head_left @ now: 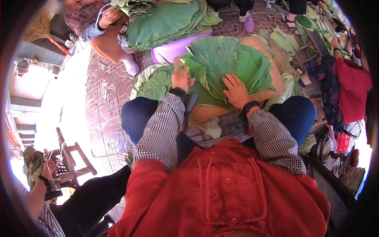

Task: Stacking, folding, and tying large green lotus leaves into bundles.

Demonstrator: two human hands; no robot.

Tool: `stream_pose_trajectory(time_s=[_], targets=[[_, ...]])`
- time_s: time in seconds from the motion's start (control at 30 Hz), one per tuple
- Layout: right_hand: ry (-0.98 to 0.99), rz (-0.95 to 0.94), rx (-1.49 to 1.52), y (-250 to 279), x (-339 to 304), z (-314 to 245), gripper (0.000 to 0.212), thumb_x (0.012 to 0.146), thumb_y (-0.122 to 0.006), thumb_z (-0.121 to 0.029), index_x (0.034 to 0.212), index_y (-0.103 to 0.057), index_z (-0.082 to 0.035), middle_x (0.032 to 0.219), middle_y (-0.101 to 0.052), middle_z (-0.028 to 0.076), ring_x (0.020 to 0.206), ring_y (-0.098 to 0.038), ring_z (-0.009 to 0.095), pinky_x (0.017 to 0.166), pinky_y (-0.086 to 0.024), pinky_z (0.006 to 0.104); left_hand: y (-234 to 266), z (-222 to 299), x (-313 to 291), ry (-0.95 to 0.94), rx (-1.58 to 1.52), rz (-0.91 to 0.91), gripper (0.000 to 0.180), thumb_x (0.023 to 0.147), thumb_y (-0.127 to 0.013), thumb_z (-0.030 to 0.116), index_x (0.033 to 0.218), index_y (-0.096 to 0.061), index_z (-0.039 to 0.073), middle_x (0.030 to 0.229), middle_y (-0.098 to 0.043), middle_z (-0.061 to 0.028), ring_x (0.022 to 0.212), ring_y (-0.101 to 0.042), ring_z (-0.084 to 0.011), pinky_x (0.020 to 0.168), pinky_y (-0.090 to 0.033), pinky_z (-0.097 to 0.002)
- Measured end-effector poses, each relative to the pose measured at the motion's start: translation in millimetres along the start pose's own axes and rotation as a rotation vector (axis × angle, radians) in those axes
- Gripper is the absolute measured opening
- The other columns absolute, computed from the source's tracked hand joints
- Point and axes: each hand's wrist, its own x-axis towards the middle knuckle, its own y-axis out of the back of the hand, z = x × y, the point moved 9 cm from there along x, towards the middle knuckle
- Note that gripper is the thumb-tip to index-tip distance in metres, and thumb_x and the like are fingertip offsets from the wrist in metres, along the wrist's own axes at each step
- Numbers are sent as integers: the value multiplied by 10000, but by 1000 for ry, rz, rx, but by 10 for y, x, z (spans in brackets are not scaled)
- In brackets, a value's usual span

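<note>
A layered stack of large green lotus leaves [215, 59] lies in front of me on a wooden board [271, 75]. My left hand [182, 80] is closed at the stack's left edge, its fingers curled on a folded leaf rim. My right hand [236, 90] lies flat on the leaves near their front edge, fingers stretched out. Another pile of paler leaves [152, 81] rests on the ground, left of the board. Both my wrists carry dark bands, and checked sleeves cover my forearms.
Beyond the board stands a purple tub [169, 51] beside a big leaf pile [166, 25], where another person's hand [110, 16] holds leaves. A wooden chair [73, 158] stands at left near a seated person. At right sits a person in a red top [353, 89]. Loose leaves [286, 41] litter the paving.
</note>
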Motion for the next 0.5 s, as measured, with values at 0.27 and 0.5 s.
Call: stream_pose_trajectory(time_s=[0.27, 0.5], targets=[[25, 6, -4, -6, -4, -7, 520, 903, -534, -244, 1383, -410, -86, 1485, -324, 100, 1385, -266, 307, 1117, -246, 435, -62, 15, 266, -358, 447, 111, 213, 760, -728, 149, 679, -565, 39, 525, -519, -19, 394, -488, -132, 361, -388, -298], [43, 40, -5, 3, -8, 20, 528, 885, -558, -220, 1378, -422, -89, 1470, -351, 101, 1368, -301, 313, 1101, -273, 433, 204, 47, 232, -155, -212, 84, 142, 848, -615, 203, 854, -556, 74, 761, -563, -64, 532, -538, -182, 477, -468, -341]])
